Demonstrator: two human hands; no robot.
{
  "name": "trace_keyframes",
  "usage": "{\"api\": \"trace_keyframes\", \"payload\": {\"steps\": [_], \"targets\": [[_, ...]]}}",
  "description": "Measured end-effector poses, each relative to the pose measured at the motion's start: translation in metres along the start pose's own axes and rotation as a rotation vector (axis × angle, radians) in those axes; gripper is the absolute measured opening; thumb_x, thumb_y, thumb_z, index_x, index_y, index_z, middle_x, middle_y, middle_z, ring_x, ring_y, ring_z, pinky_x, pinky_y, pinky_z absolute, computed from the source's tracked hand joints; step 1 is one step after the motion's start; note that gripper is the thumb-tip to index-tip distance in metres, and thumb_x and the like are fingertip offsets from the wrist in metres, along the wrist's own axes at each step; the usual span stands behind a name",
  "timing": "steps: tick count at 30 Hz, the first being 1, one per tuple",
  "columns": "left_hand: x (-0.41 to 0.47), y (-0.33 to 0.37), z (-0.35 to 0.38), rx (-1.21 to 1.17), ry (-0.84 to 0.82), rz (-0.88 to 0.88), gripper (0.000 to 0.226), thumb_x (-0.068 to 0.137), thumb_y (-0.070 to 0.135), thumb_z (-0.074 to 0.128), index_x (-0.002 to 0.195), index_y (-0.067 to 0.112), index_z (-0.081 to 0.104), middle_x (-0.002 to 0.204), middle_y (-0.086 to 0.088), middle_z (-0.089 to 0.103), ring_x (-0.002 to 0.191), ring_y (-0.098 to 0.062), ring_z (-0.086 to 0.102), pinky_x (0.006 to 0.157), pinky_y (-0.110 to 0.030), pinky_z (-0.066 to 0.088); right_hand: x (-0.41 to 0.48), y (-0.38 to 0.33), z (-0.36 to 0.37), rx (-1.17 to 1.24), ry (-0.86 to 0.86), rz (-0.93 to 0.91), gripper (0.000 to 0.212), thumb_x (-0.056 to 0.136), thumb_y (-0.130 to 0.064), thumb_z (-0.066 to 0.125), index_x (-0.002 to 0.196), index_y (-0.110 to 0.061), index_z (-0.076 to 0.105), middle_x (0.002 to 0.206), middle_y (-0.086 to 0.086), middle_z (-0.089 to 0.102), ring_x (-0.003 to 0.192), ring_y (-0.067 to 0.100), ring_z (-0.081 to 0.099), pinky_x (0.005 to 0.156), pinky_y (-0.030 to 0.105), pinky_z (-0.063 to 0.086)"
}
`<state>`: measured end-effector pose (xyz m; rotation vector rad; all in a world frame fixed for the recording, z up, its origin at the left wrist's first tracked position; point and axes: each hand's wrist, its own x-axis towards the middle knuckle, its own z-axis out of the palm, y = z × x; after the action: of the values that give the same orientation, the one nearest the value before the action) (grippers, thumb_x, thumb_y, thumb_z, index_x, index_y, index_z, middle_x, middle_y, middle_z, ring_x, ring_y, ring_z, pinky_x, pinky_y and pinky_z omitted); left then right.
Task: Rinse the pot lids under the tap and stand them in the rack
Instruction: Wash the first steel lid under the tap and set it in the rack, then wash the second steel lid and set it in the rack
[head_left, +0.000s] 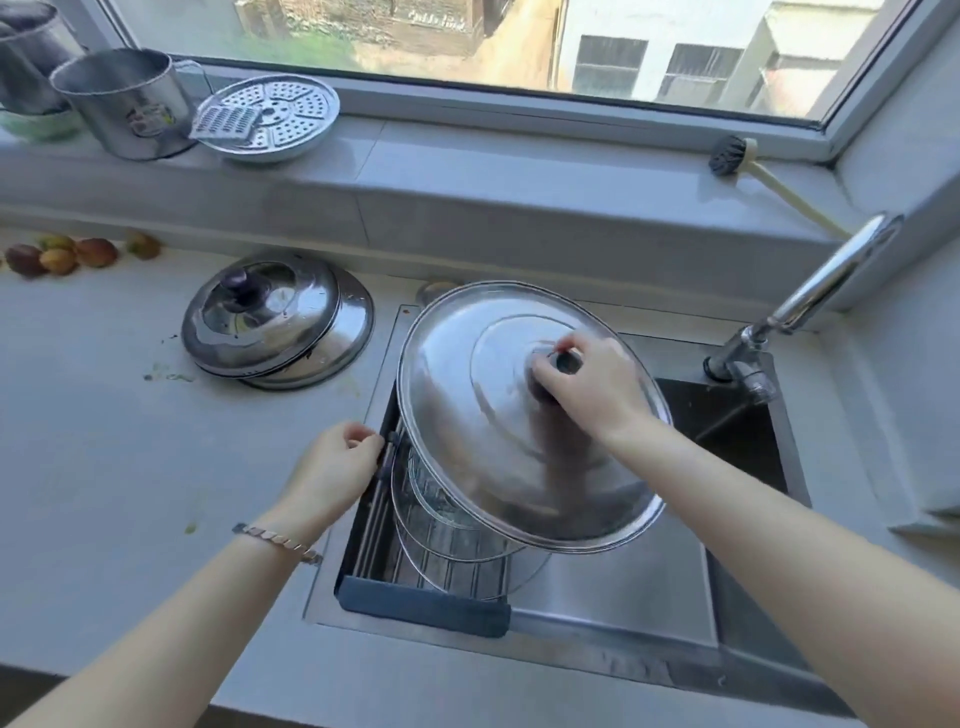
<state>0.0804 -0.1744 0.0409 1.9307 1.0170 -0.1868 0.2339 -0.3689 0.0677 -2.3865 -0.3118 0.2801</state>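
Observation:
My right hand (592, 382) grips the dark knob of a large steel lid (467, 415), held tilted over the left part of the sink. Beneath it a rack (423, 605) with a dark frame spans the sink, and glass lids (441, 519) stand in it, partly hidden by the big lid. My left hand (335, 467) rests on the rack's left edge, fingers curled against its frame. Two more steel lids (270, 317) lie stacked on the counter to the left. The tap (815, 291) stands at the sink's right; I see no water running.
The sink (737, 457) is dark and deep on the right. Steel mugs (124, 104), a steamer plate (280, 117) and a grater sit on the windowsill. Several small fruits (62, 254) lie at the counter's far left. A brush (737, 156) lies on the sill near the tap.

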Motion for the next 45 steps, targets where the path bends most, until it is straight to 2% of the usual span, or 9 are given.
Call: {"api": "trace_keyframes", "payload": {"steps": [5, 9, 22, 26, 29, 33, 37, 42, 45], "targets": [[0.011, -0.028, -0.009, -0.022, -0.040, -0.031, 0.013, 0.089, 0.026, 0.048, 0.101, 0.021, 0.052, 0.088, -0.005, 0.062, 0.093, -0.026, 0.062, 0.084, -0.037, 0.045, 0.015, -0.019, 0.053, -0.393, -0.255, -0.005, 0.024, 0.083, -0.034, 0.055, 0.095, -0.013, 0.062, 0.114, 0.014, 0.047, 0.081, 0.031, 0.054, 0.073, 0.031, 0.045], [0.021, -0.042, -0.009, -0.047, -0.073, -0.036, 0.016, 0.091, 0.023, 0.047, 0.107, 0.024, 0.047, 0.104, -0.005, 0.060, 0.098, -0.022, 0.061, 0.090, -0.036, 0.044, 0.015, -0.024, 0.091, -0.570, -0.360, -0.027, 0.023, 0.086, -0.028, 0.049, 0.093, -0.011, 0.061, 0.118, 0.015, 0.043, 0.074, 0.028, 0.051, 0.065, 0.028, 0.041], [0.056, -0.043, -0.007, -0.115, -0.099, -0.051, 0.015, 0.091, 0.021, 0.047, 0.103, 0.018, 0.054, 0.101, -0.002, 0.060, 0.096, -0.020, 0.062, 0.083, -0.035, 0.048, 0.007, -0.013, 0.116, -0.589, -0.500, -0.105, 0.035, 0.088, -0.033, 0.054, 0.111, -0.007, 0.053, 0.117, 0.013, 0.038, 0.088, 0.031, 0.053, 0.068, 0.030, 0.038], [0.058, -0.041, -0.003, -0.114, -0.115, -0.063, 0.013, 0.090, 0.019, 0.047, 0.100, 0.017, 0.056, 0.094, 0.000, 0.062, 0.094, -0.019, 0.062, 0.084, -0.036, 0.048, 0.011, -0.013, 0.108, -0.589, -0.581, -0.098, 0.036, 0.086, -0.027, 0.054, 0.117, -0.009, 0.049, 0.119, 0.012, 0.037, 0.075, 0.027, 0.044, 0.066, 0.028, 0.037], [0.064, -0.038, -0.005, -0.140, -0.100, -0.090, 0.013, 0.090, 0.015, 0.047, 0.099, 0.016, 0.056, 0.094, -0.004, 0.063, 0.090, -0.019, 0.064, 0.084, -0.036, 0.049, 0.018, -0.019, 0.103, -0.685, -0.591, -0.121, 0.044, 0.083, -0.040, 0.056, 0.119, -0.015, 0.049, 0.120, 0.008, 0.040, 0.080, 0.028, 0.053, 0.065, 0.028, 0.039], [0.094, -0.032, -0.022, -0.546, 0.011, -0.293, 0.027, 0.094, 0.009, 0.042, 0.120, 0.003, 0.049, 0.100, -0.012, 0.058, 0.090, -0.024, 0.062, 0.074, -0.034, 0.050, 0.040, -0.040, 0.101, -0.649, -0.497, -0.183, 0.050, 0.088, -0.054, 0.046, 0.125, -0.019, 0.048, 0.123, 0.003, 0.045, 0.103, 0.026, 0.057, 0.077, 0.033, 0.044], [0.159, -0.035, -0.057, -1.084, 0.164, -0.508, 0.046, 0.099, 0.016, 0.040, 0.141, -0.001, 0.030, 0.145, -0.018, 0.036, 0.125, -0.027, 0.045, 0.101, -0.037, 0.039, 0.070, -0.069, 0.105, -0.485, -0.433, -0.192, 0.038, 0.093, -0.041, 0.044, 0.125, -0.022, 0.051, 0.120, 0.001, 0.057, 0.107, 0.022, 0.056, 0.081, 0.031, 0.045], [0.213, -0.045, -0.090, -1.117, 0.506, -0.604, 0.064, 0.089, 0.033, 0.053, 0.143, 0.009, 0.027, 0.150, -0.007, 0.031, 0.134, -0.027, 0.036, 0.108, -0.042, 0.032, 0.082, -0.079, 0.117, -0.369, -0.432, -0.179, 0.029, 0.093, -0.033, 0.045, 0.116, -0.021, 0.057, 0.105, -0.004, 0.063, 0.094, 0.017, 0.058, 0.069, 0.025, 0.040], [0.228, -0.056, -0.096, -1.093, 0.506, -0.559, 0.068, 0.089, 0.044, 0.051, 0.142, 0.007, 0.030, 0.149, -0.008, 0.035, 0.133, -0.027, 0.039, 0.107, -0.041, 0.036, 0.081, -0.075, 0.123, -0.351, -0.459, -0.153, 0.027, 0.092, -0.030, 0.044, 0.112, -0.021, 0.059, 0.101, -0.006, 0.062, 0.093, 0.016, 0.057, 0.072, 0.026, 0.044]]}}
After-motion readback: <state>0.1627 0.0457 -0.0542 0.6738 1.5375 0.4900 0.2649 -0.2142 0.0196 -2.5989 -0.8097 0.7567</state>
